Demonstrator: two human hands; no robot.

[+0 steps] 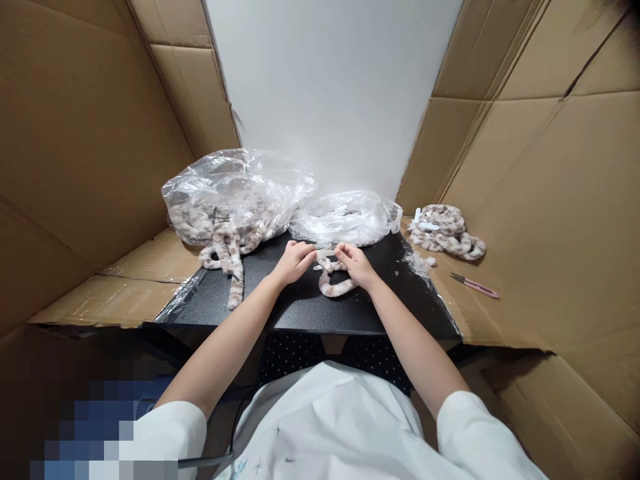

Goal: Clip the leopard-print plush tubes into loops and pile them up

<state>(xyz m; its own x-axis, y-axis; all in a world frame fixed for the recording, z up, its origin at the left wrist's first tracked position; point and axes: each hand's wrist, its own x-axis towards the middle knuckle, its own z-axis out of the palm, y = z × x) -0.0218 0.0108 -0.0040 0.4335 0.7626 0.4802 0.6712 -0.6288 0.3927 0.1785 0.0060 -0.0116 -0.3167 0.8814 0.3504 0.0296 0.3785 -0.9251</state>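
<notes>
A spotted pink-and-white fuzzy loop lies on the black table between my hands. My left hand has its fingers curled and pinches a small white piece at the loop's top end. My right hand is closed on the loop's upper right part. Both hands nearly touch each other in front of a clear plastic bag with small white pieces in it.
A bigger clear bag of spotted fuzzy strips spills onto the table at left. A pile of fuzzy loops lies at right on cardboard, with pink snips near it. Cardboard walls stand on both sides.
</notes>
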